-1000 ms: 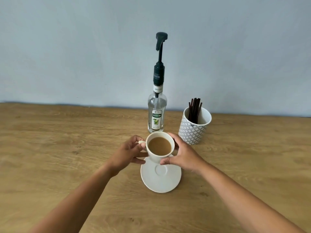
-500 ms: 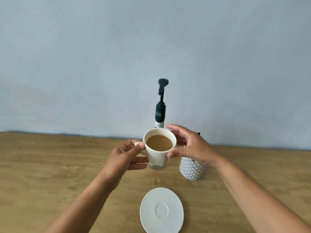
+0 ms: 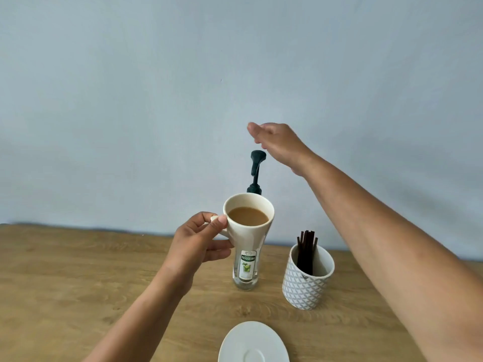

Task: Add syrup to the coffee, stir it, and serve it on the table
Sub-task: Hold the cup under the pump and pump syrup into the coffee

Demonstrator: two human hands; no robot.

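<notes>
Cup (image 3: 248,226): white, tapered, filled with milky brown coffee (image 3: 247,216). I hold it in the air by its handle with my left hand (image 3: 198,244), thumb pressed on top of the handle, fingers curled closed around it. It hangs in front of the syrup bottle and hides that bottle's neck.

Syrup bottle (image 3: 246,270): clear glass, green-and-white label, upright on the worktop (image 3: 78,278). Its dark pump (image 3: 256,165) rises behind and above the cup.

My right hand (image 3: 277,145): empty, fingers loosely spread, palm down, hovering just above and to the right of the pump head, not touching it.

Patterned mug (image 3: 307,278): grey-and-white, right of the bottle on the worktop, holding dark stir sticks (image 3: 306,246) that stand upright.

Saucer (image 3: 253,343): white, bare, on the worktop nearer me than the bottle, cut off by the lower edge of the view.
</notes>
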